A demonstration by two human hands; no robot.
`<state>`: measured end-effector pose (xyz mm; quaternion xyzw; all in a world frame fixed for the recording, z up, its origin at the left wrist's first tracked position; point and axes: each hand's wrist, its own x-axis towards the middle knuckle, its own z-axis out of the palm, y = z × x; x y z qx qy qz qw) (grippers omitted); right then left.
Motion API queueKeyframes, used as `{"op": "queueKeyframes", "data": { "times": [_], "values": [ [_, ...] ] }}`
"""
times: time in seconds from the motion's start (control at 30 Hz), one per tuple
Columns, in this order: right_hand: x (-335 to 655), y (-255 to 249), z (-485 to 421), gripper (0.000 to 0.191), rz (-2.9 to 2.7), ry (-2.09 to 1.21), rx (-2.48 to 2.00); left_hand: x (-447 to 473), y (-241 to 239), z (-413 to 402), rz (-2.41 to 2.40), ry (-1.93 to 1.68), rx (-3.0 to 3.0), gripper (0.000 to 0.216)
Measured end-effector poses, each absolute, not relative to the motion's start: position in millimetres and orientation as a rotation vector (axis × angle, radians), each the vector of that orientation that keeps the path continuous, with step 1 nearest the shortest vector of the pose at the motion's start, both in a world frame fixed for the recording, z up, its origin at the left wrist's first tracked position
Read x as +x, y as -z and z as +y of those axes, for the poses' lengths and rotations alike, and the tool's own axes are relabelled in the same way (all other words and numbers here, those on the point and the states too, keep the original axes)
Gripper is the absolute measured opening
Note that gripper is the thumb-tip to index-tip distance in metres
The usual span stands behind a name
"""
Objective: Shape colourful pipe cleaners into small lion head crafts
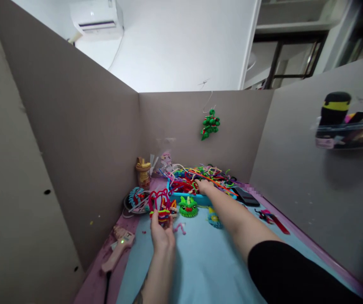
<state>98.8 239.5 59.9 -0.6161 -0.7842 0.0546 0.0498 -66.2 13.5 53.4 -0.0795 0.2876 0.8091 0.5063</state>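
Observation:
My left hand (161, 231) is closed on a small multicoloured pipe-cleaner figure (163, 214) with pink loops, held just above the light blue mat (200, 261). My right hand (203, 185) reaches forward into a blue tray (181, 196) heaped with coloured pipe cleaners (197, 177); its fingers are buried in the pile, so their grip is hidden. A green fuzzy figure (188, 207) sits on the mat between my two hands, and a small blue figure (214, 218) lies under my right forearm.
A pink glue gun (118, 249) with a lit green light lies at the left. A yellow bottle (143, 172), a black phone (246, 196) and red scissors (271, 218) are nearby. Grey partition walls enclose the desk; a green ornament (210, 123) hangs on the back wall.

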Motion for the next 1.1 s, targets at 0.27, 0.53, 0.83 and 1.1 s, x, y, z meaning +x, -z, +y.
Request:
{"op": "queueKeyframes", "data": {
  "times": [0.27,0.53,0.83,1.1],
  "values": [
    [118,-77,254,0.051,-2.299,-0.252,-1.688,-63,-53,13,0.703,-1.927,-0.150,0.007],
    [133,-117,265,0.041,-2.202,-0.521,-1.484,-36,-43,5,0.888,-1.567,0.494,0.041],
    [136,-114,265,0.066,-2.119,-0.600,-1.344,-31,-45,-6,0.981,-1.524,1.033,0.054],
    [129,-104,253,0.063,-2.151,-0.272,-1.125,-17,-73,63,1.020,-1.493,0.881,0.033]
  ]
}}
